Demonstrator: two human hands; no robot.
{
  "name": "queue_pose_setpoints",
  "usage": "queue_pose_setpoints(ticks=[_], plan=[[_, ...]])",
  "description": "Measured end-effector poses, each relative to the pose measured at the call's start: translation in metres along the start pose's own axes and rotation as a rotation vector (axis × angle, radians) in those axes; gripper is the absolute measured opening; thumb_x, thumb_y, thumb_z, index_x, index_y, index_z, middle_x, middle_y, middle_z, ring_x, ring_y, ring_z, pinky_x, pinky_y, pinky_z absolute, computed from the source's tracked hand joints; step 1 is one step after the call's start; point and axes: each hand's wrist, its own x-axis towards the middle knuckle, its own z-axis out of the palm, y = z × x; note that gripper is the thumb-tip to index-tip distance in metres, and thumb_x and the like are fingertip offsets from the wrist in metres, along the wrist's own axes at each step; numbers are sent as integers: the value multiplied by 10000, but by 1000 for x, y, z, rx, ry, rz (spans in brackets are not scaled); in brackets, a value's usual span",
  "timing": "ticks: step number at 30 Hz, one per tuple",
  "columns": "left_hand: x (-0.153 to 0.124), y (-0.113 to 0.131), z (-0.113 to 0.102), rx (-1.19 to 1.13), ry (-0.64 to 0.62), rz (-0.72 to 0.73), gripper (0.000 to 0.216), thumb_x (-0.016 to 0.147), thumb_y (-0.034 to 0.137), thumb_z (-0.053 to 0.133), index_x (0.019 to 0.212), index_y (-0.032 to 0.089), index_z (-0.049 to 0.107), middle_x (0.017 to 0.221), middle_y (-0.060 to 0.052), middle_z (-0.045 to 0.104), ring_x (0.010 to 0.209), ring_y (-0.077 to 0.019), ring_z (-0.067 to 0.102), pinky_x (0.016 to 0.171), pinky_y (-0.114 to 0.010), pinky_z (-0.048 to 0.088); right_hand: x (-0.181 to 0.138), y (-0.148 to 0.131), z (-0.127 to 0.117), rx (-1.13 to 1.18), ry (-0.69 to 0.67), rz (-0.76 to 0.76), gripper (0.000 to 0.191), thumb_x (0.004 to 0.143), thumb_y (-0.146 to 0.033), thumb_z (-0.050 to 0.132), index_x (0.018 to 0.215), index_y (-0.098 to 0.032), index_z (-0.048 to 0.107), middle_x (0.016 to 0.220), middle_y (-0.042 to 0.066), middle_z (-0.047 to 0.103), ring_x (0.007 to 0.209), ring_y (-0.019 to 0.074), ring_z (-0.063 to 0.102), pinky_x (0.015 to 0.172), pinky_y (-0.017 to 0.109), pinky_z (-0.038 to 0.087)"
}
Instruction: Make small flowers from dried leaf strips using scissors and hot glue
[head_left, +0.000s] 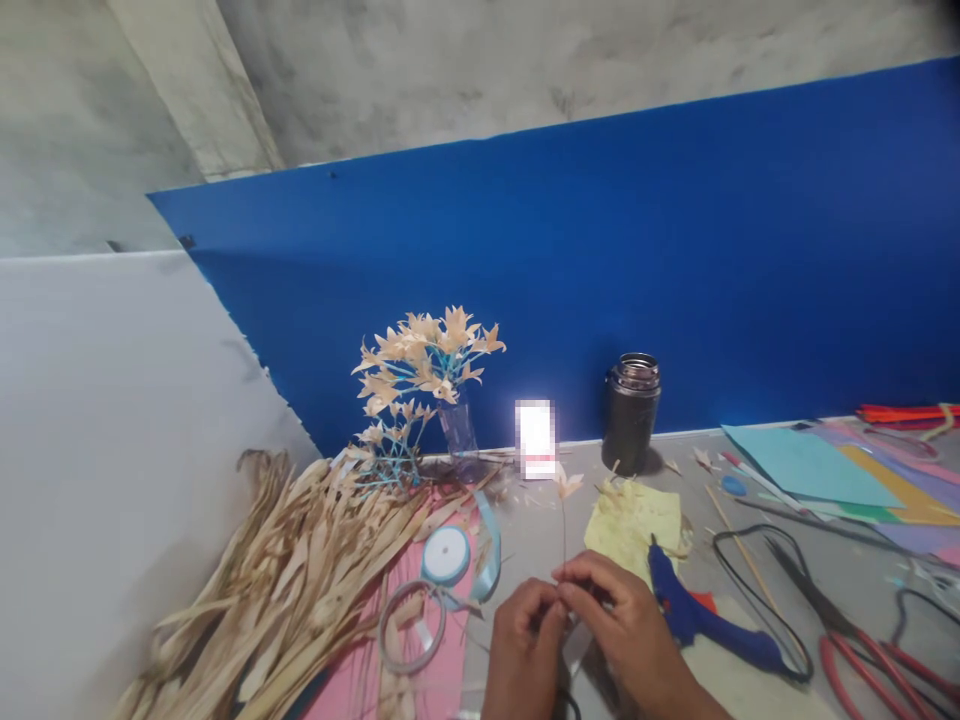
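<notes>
My left hand (525,645) and my right hand (622,615) meet low in the middle, fingertips pinched together. Between them stands a thin wire stem (564,530), topped by a pale dried-husk flower (568,484). The stem's lower end is hidden by my fingers. Left of my hands lie a spool of light blue ribbon (445,555) and a roll of clear tape (383,630). A blue hot glue gun (709,620) rests just right of my right hand, near a yellow paper (637,520) with husk scraps on it.
Dried corn husks (300,570) heap at the left over pink paper (442,650). Finished husk flowers (427,350) stand in a clear vase (459,430). A dark flask (631,415) is at the back. Red-handled scissors (847,630) and coloured papers (817,465) lie right, before a blue partition (570,270).
</notes>
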Motion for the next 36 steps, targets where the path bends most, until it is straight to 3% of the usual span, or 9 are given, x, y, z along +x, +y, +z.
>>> queue_pose_setpoints(ticks=[6, 13, 19, 23, 26, 30, 36], plan=[[-1, -26, 6, 144, -28, 143, 217, 915, 248, 530, 780, 185, 688, 737, -45, 656, 713, -178, 596, 702, -281, 455, 3, 7, -6, 28, 57, 99, 264, 851, -434, 686, 832, -190, 786, 814, 73, 777, 770, 233, 721, 714, 268, 556], [1, -16, -9, 273, -141, 301, 224, 952, 172, 492, 908, 193, 710, 845, -66, 700, 800, -186, 641, 747, -279, 477, -2, 5, -12, -64, 68, 35, 322, 914, -480, 659, 774, -202, 742, 764, 51, 749, 726, 210, 702, 689, 244, 543], [2, -5, -11, 174, -170, 191, 239, 965, 238, 516, 835, 200, 713, 821, -74, 696, 790, -205, 635, 748, -301, 472, -6, 7, -10, -84, 50, -7, 315, 939, -474, 634, 787, -216, 732, 765, 48, 750, 726, 216, 706, 692, 254, 553], [1, -3, -5, 48, -111, 120, 270, 959, 330, 545, 795, 195, 712, 791, -75, 689, 772, -209, 625, 750, -314, 471, -2, 4, -5, -168, -24, -52, 273, 938, -423, 609, 794, -227, 735, 750, 37, 746, 699, 206, 704, 643, 248, 540], [0, 1, -2, 25, -75, 73, 289, 933, 391, 587, 783, 192, 733, 778, -78, 690, 773, -213, 626, 757, -320, 478, 1, -4, -11, -184, 40, -50, 271, 913, -424, 621, 755, -233, 731, 713, 33, 742, 670, 206, 702, 632, 253, 540], [-3, 12, -3, 26, -26, -6, 323, 924, 445, 583, 803, 195, 746, 760, -60, 667, 746, -198, 610, 746, -312, 490, 6, -19, -56, -233, 286, 40, 293, 871, -499, 637, 801, -239, 751, 785, 53, 775, 700, 230, 713, 629, 271, 553], [-7, 21, 0, -80, 11, -211, 445, 913, 604, 561, 880, 187, 714, 651, -2, 609, 499, -112, 489, 532, -232, 412, 29, -15, -175, -577, 409, 229, 308, 854, -476, 563, 900, -227, 738, 728, 49, 753, 637, 225, 685, 617, 294, 512]])
